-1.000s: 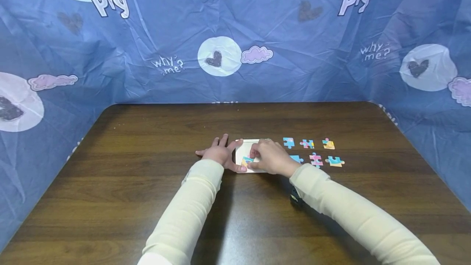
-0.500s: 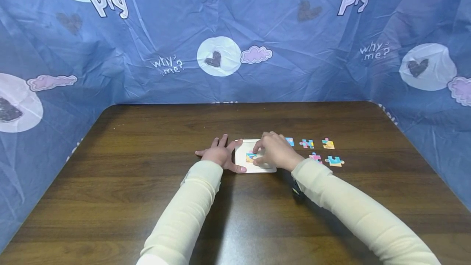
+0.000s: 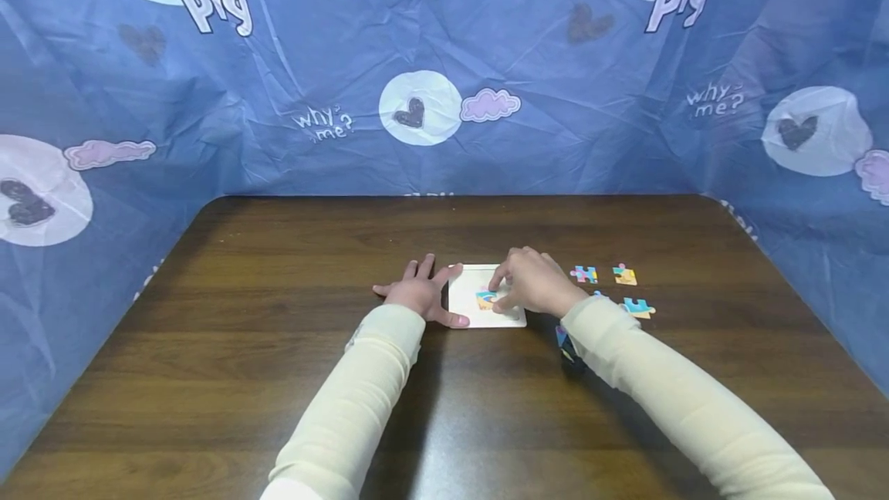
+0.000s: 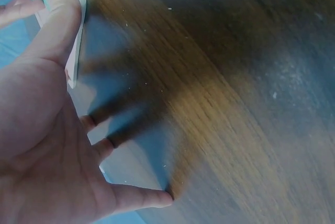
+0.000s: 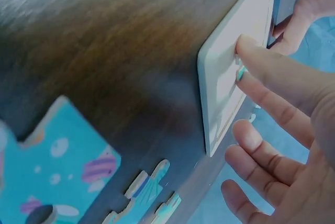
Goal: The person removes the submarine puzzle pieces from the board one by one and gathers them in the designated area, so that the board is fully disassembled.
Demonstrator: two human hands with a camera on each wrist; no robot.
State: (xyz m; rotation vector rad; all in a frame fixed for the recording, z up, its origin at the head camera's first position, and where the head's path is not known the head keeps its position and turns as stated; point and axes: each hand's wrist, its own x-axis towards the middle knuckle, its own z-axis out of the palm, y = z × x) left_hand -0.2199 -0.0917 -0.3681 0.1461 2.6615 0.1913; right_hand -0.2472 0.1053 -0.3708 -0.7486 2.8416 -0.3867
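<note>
My right hand [image 3: 531, 284] is above the right half of a small white puzzle tray [image 3: 510, 320], pinching a colourful jigsaw piece [image 3: 485, 300] between thumb and index finger. Only a sliver of that piece [image 5: 241, 73] shows in the right wrist view, where the other fingers are loosely bent. Fingers spread, my left hand [image 3: 420, 295] rests at the tray's left edge. Its thumb touches the near left corner and its index finger the far left corner. The left wrist view shows the remaining fingers [image 4: 141, 198] straight, reaching down to the table.
Right of the tray lie loose jigsaw pieces: a pink and blue one [image 3: 584, 274], a yellow one [image 3: 624, 275] and a teal one [image 3: 637, 307]. My right hand and sleeve hide others. A patterned blue cloth [image 3: 444, 37] hangs behind the wooden table [image 3: 278, 376].
My right hand has shifted rightward with the piece, from the tray's lower left part toward its middle. My left hand has stayed at the tray's left edge.
</note>
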